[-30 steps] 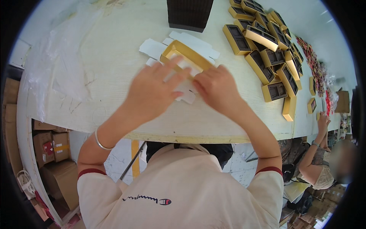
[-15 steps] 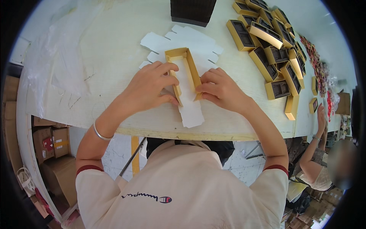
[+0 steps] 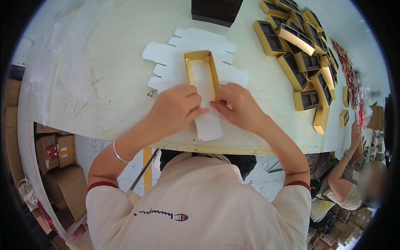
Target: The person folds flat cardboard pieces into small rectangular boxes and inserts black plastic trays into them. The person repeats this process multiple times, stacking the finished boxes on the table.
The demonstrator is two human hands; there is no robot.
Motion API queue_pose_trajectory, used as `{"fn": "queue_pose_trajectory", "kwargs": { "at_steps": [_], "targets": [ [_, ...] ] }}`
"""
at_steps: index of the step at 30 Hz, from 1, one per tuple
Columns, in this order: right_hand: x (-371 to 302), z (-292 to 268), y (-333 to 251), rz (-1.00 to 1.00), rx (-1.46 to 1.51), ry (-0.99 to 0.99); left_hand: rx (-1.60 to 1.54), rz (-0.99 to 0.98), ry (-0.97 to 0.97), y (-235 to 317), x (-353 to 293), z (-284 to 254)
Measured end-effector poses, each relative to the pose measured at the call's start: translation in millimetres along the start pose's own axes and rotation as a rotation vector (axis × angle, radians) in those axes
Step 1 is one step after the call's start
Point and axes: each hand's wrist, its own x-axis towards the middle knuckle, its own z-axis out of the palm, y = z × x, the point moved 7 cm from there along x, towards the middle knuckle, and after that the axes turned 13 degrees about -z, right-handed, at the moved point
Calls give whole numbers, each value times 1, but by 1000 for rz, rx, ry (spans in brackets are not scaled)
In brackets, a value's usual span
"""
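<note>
A partly folded gold cardboard box (image 3: 212, 73) lies on the table, its far end and long sides standing up. Toward me its white end flap (image 3: 209, 127) stretches out flat. My left hand (image 3: 177, 106), slightly blurred, is closed with curled fingers at the box's near left corner, the thumb over the flap. My right hand (image 3: 239, 102) pinches the near right corner, where a small gold tab is bent inward. Flat white card blanks (image 3: 166, 54) with slotted edges lie under and beyond the box.
At the right is a heap of gold boxes with dark inserts (image 3: 291, 68). A dark block-shaped container (image 3: 216, 12) stands at the far edge of view. Clear plastic sheeting (image 3: 62, 62) covers the far left. A co-worker's hands (image 3: 356, 141) show at the right.
My left hand has slid nearer to me, from the left wall to the near corner. My right hand has moved slightly inward, and the right corner tab is now folded in.
</note>
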Motion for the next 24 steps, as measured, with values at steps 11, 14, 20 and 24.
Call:
{"fn": "queue_pose_trajectory", "kwargs": {
  "at_steps": [11, 14, 20, 24],
  "targets": [
    [-1, 0, -7, 205, 230, -38, -100, -143, -76, -14, 10, 4],
    [-9, -7, -35, -148, -256, -32, -228, -265, -110, -23, 11, -1],
    [-21, 15, -39, -340, -470, 15, -139, -227, -169, -19, 17, 2],
    [-11, 0, -4, -54, 18, 323, -584, -313, -334, -35, 17, 6]
  ]
}}
